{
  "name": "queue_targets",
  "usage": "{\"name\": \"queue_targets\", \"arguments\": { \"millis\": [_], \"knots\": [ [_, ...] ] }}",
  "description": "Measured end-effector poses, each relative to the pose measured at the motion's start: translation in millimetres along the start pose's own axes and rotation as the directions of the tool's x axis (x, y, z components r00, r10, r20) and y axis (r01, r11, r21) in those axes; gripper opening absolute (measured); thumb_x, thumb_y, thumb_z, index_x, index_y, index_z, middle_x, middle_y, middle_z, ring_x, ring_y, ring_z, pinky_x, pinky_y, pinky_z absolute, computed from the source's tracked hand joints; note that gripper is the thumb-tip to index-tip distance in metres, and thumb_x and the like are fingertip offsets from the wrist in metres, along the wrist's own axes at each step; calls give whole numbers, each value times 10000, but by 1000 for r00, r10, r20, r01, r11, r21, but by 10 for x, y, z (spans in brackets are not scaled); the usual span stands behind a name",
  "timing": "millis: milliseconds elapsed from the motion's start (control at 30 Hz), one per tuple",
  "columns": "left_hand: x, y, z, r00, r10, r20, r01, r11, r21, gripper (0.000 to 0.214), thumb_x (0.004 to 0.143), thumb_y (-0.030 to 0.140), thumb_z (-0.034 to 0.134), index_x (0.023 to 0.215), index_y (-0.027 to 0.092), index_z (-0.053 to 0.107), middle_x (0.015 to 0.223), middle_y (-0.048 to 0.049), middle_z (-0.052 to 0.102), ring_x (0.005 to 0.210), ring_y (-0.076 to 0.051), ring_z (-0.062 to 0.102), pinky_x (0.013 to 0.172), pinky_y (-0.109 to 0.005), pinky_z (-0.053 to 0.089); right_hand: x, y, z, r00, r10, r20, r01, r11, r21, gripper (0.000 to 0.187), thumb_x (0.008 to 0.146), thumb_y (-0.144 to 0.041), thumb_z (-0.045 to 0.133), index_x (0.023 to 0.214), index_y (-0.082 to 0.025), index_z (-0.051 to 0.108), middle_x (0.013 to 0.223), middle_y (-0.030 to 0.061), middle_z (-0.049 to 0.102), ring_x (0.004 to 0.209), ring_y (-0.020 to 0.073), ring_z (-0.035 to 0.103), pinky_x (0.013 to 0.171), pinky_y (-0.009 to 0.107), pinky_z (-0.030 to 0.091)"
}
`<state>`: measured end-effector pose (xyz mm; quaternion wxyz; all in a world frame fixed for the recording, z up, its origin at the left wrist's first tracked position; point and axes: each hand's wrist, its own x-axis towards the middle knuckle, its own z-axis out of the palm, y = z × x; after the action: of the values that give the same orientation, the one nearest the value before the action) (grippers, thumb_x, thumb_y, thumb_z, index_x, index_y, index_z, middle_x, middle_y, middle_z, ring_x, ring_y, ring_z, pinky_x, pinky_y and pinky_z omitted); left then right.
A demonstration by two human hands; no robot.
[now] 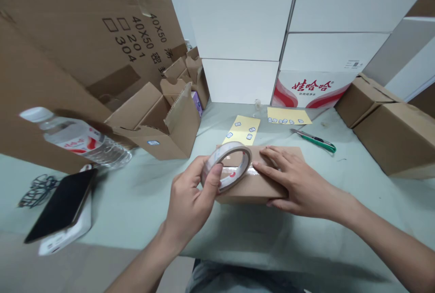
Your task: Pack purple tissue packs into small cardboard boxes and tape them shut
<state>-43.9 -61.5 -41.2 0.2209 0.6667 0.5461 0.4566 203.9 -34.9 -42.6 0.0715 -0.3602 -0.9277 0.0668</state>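
Observation:
My left hand grips a roll of clear tape by its rim, thumb on the outside, and holds it against the left end of a small closed cardboard box. A strip of tape runs from the roll across the box top. My right hand lies flat on that box top with fingers stretched out, pressing the tape down beside the roll.
Two yellow sheets with small stickers lie behind the box. A green box cutter is to the right. Open cardboard boxes, a water bottle and a phone are left. Closed cartons stand right.

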Motion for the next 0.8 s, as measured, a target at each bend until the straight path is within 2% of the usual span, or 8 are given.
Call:
{"name": "queue_targets", "arguments": {
  "millis": [133,200,300,433,533,633,800],
  "knots": [
    [113,135,-7,1000,2,15,-4,994,113,293,939,407,507,784,181,609,560,39,574,488,-119,525,509,-237,394,23,-94,26,1000,9,-7,-10,998,-61,775,765,-277,724,1481,-215,434,1508,250,371,1420,452,313,1074,628,368],
    [139,140,41,1000,23,0,-23,997,72,258,935,395,521,853,179,637,636,28,632,543,-120,565,544,-227,425,46,-151,37,999,36,-20,-38,993,-110,761,726,-257,756,1436,-251,484,1472,243,404,1383,473,351,1043,625,392],
    [97,37,145,996,47,-71,-52,996,-67,241,924,411,561,953,188,648,778,8,690,681,-131,635,637,-214,479,52,-173,40,998,51,-39,-56,987,-148,764,698,-280,789,1407,-261,507,1443,234,434,1322,463,419,1017,603,416],
    [-36,-202,251,991,29,-132,-62,965,-256,214,957,406,549,1010,208,610,805,14,670,765,-131,656,730,-214,504,-44,-38,29,996,50,-78,-60,990,-127,735,800,-415,714,1439,-144,474,1470,256,425,1315,415,443,1027,572,427],
    [-110,-331,303,983,94,-156,-142,932,-333,165,982,367,521,1000,217,585,791,23,639,780,-124,655,772,-222,513,-123,74,23,990,47,-133,-63,991,-116,757,847,-523,649,1437,-84,469,1469,266,430,1328,400,430,1050,564,416],
    [-144,-366,361,969,145,-199,-210,908,-362,146,997,338,494,980,212,566,830,14,638,857,-135,675,829,-240,523,-125,60,25,989,41,-145,-62,988,-141,771,798,-494,717,1439,-145,469,1452,257,429,1301,410,446,1019,565,436],
    [-166,-331,452,941,186,-281,-280,895,-347,154,1019,332,447,983,205,526,802,18,622,834,-132,677,828,-258,531,13,-239,72,990,65,-126,-94,966,-240,856,647,-415,863,1403,-246,501,1386,252,469,1235,466,482,945,588,467]
  ]
}}
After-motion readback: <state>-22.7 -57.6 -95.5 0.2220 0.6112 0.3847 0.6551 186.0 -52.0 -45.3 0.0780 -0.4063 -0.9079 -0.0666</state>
